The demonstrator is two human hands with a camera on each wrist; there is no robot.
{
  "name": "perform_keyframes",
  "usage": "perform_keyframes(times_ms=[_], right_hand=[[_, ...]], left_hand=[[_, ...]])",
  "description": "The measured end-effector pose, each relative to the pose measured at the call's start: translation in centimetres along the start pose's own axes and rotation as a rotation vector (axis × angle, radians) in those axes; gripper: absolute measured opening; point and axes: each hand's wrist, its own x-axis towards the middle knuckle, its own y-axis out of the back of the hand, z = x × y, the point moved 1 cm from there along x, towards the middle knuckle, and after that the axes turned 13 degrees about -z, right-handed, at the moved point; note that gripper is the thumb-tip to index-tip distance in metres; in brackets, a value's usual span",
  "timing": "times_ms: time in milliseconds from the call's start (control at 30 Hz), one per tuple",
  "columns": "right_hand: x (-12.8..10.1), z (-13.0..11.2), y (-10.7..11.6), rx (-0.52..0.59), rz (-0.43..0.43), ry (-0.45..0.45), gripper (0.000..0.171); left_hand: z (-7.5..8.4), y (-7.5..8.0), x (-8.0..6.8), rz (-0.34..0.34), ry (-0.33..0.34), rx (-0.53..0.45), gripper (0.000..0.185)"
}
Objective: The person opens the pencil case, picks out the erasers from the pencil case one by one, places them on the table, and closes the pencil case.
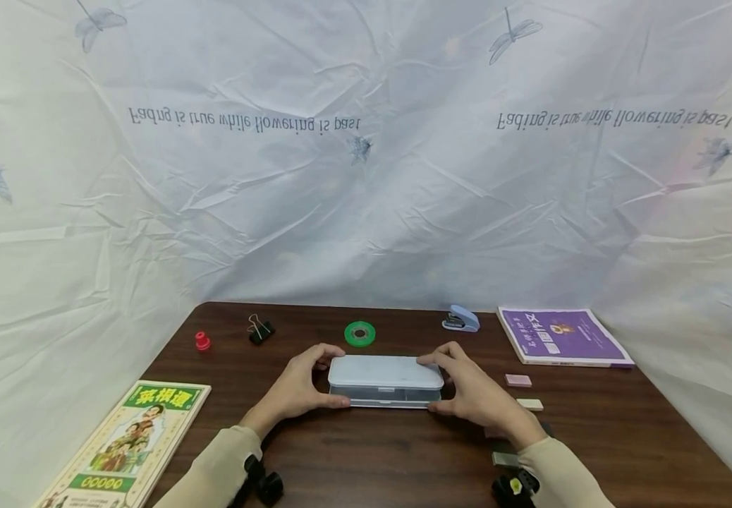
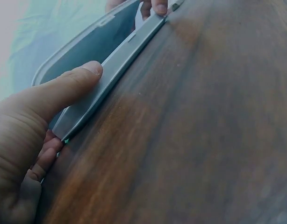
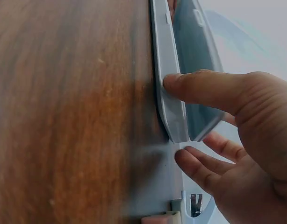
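Observation:
A pale plastic pencil case lies lengthwise near the middle of the dark wooden table, its lid partly raised along the front. My left hand grips the left end, with the thumb pressed on the front wall and the fingers behind that end. At the other end my right hand holds the case between its thumb on the front wall and its index finger on the lid top. In the right wrist view, the other right fingers curve around the end. The case's inside is mostly hidden.
Beyond the case sit a green tape roll and a blue stapler. A binder clip and a red piece lie back left. Books flank both sides, one yellow-green, one purple. Erasers lie right.

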Motion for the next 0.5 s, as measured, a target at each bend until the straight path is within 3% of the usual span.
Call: perform_keyframes(times_ms=[267, 500], right_hand=[[-0.21, -0.24, -0.06, 0.04, -0.039, -0.025, 0.05], [-0.16, -0.62, -0.31, 0.031, -0.013, -0.04, 0.041]], left_hand=[[-0.26, -0.13, -0.1, 0.018, -0.003, 0.017, 0.054], [-0.24, -0.28, -0.34, 0.019, 0.027, -0.001, 0.063]])
